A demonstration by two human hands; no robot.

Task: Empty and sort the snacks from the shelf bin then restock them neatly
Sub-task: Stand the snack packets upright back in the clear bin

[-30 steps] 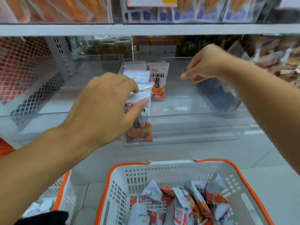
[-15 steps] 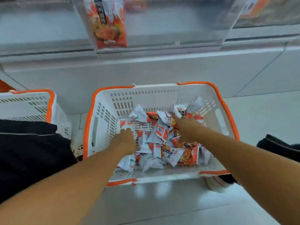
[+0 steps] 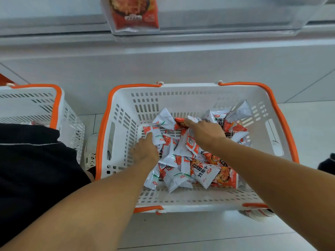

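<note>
Bright even overhead light, soft shadows, mild motion blur, wide-angle bending at edges

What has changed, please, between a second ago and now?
Both hands left the shelf bin and went down into the basket; the left hand touches a white packet, the right hand reaches into the pile. One packet stays in the bin.

Red/white snack pkts (image 3: pixel 183 160) jumbled in basket (image 3: pixel 125 109).

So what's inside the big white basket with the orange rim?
The basket holds a heap of small snack packets, white and orange. Both hands, left and right, reach into it. Packets underneath the hands and heap are hidden.
</note>
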